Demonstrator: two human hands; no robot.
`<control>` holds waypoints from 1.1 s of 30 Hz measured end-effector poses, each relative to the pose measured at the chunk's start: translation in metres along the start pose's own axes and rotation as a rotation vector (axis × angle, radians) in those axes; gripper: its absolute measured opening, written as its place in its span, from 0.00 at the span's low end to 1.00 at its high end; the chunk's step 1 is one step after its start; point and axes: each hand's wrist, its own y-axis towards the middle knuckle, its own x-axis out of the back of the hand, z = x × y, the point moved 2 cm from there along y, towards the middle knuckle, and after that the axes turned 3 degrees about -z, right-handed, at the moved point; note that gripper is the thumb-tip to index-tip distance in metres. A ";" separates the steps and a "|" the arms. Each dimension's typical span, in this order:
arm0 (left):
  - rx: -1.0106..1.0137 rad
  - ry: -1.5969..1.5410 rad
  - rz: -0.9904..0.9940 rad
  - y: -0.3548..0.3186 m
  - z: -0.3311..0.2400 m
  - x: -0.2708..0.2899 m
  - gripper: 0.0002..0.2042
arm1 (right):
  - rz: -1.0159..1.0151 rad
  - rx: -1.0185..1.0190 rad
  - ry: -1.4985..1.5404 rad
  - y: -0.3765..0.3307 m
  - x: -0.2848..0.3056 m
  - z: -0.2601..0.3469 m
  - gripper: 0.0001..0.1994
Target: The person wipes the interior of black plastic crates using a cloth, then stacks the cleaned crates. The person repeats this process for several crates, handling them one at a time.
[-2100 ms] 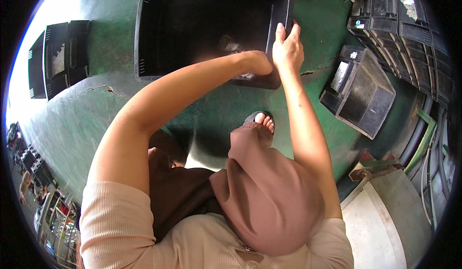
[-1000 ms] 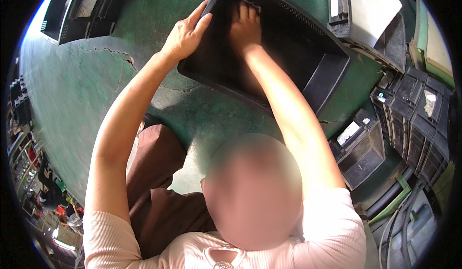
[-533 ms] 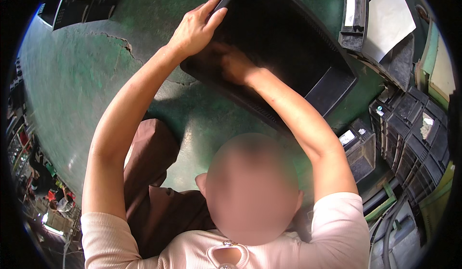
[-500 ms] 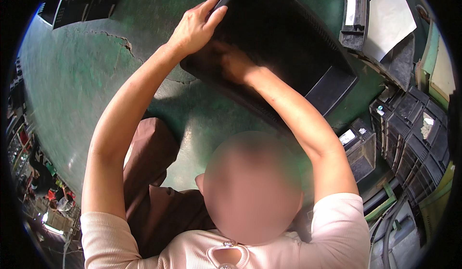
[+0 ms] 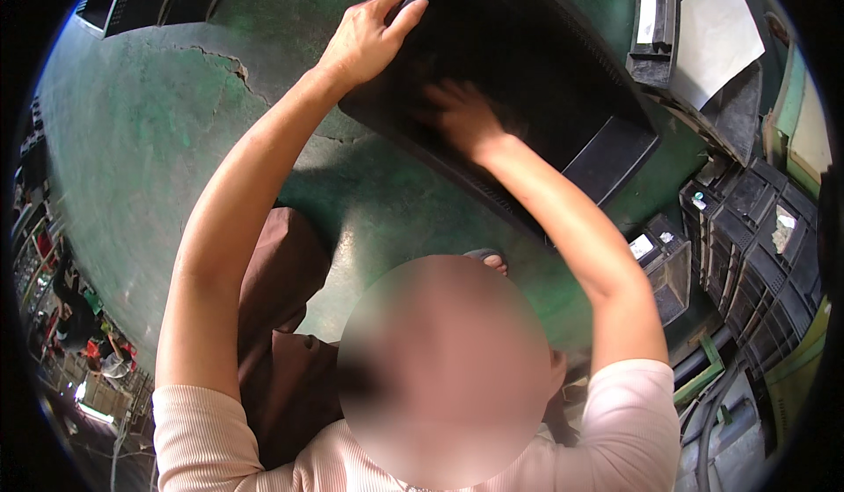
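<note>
A large black plastic crate [image 5: 607,160] lies at a slant ahead of me, its dark inside facing up. My left hand [image 5: 367,42] is closed over the rim at its upper left corner, thumb on the inner side and fingers over the edge. Inside the crate, my right hand [image 5: 466,118] reaches in over the near wall with its fingers spread. It is somewhat blurred, and nothing shows in it. Deep shadow hides most of the crate's bottom, so I cannot tell whether the hand touches it.
Green floor [image 5: 132,158] with a crack surrounds the crate. At right stand a black bin [image 5: 655,61] with a white sheet [image 5: 716,39], stacked black crates [image 5: 756,237] and a smaller bin [image 5: 664,272]. Another black crate [image 5: 163,0] is at the far left.
My right hand has moved right inside the crate, and its fingers now show spread apart. My left hand keeps its hold on the rim.
</note>
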 end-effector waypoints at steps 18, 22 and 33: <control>-0.419 0.120 0.030 -0.010 -0.058 -0.009 0.24 | -0.024 -0.086 0.590 -0.089 0.150 -0.032 0.14; 0.148 -0.392 0.401 -0.021 -0.112 -0.022 0.17 | -0.484 -0.184 0.981 -0.086 0.234 -0.109 0.19; 0.456 -0.411 0.316 -0.044 -0.157 0.104 0.13 | -1.131 -1.470 0.532 -0.224 0.165 -0.431 0.45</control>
